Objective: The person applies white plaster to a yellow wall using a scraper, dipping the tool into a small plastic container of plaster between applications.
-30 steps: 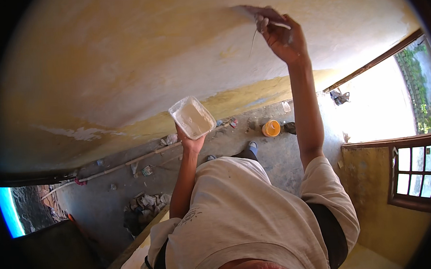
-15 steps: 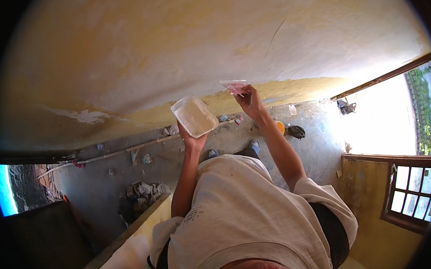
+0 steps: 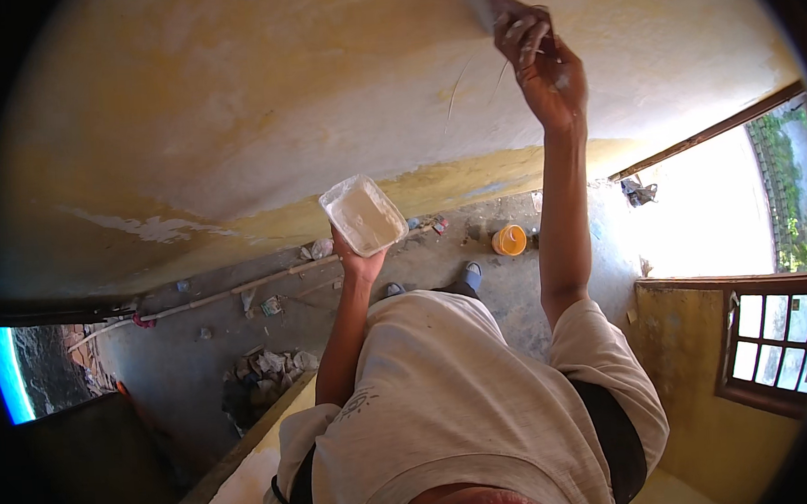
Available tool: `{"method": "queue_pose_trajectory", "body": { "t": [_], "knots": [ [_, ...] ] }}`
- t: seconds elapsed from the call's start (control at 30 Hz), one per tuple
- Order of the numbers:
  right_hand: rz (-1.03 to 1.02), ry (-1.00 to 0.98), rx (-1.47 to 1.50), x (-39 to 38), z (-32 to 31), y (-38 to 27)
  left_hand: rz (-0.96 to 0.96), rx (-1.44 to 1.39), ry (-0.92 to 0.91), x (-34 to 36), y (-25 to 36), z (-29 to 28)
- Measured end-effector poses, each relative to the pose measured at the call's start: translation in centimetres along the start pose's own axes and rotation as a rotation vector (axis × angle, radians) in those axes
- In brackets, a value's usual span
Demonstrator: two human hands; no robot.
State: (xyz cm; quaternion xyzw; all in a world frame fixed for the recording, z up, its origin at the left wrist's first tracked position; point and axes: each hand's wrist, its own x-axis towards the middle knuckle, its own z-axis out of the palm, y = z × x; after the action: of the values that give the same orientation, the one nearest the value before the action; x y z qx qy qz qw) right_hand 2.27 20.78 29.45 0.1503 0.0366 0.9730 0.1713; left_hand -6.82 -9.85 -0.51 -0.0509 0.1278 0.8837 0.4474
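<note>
My left hand [image 3: 360, 260] is wrapped round the underside of a squarish plastic tub [image 3: 331, 201], which is tilted so its inside shows. Pale, creamy filler [image 3: 363, 219] coats the bottom and walls of the tub. High on the right, my right hand [image 3: 544, 62] pinches a thin, flat putty spreader [image 3: 480, 5] against the yellowish wall [image 3: 303, 84], its edge at the surface. White smears mark the fingers. Just below and left of that hand, a thin curved line runs down the wall.
An orange bucket [image 3: 510, 240] stands on the grey floor near the wall's foot. A long pole [image 3: 241, 283] lies along the wall among scraps of litter. Crumpled bags [image 3: 268, 373] are heaped beside a low ledge [image 3: 249, 443]. A bright doorway [image 3: 707, 209] opens at the right.
My right hand has risen with the spreader from low in front of the wall to high up on it. The left hand and tub have barely moved. The orange bucket shows more fully.
</note>
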Motion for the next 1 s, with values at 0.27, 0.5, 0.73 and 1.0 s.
{"method": "queue_pose_trajectory", "body": {
  "t": [0.27,0.5,0.73,1.0],
  "knots": [
    [-0.38,0.171,-0.704,-7.0,-10.4,0.5,0.05,0.026,0.016,0.2,0.1,-0.4],
    [0.125,0.585,-1.054,-11.4,-30.1,-1.8,0.028,0.007,0.01,0.0,0.8,-1.1],
    [-0.065,0.565,-0.846,-4.3,-21.6,-2.5,-0.021,0.011,0.024,0.8,0.2,-0.7],
    [0.034,0.043,-0.21,0.5,1.2,-3.9,-0.06,0.067,-0.007,0.9,-1.1,0.0]
  ]
}}
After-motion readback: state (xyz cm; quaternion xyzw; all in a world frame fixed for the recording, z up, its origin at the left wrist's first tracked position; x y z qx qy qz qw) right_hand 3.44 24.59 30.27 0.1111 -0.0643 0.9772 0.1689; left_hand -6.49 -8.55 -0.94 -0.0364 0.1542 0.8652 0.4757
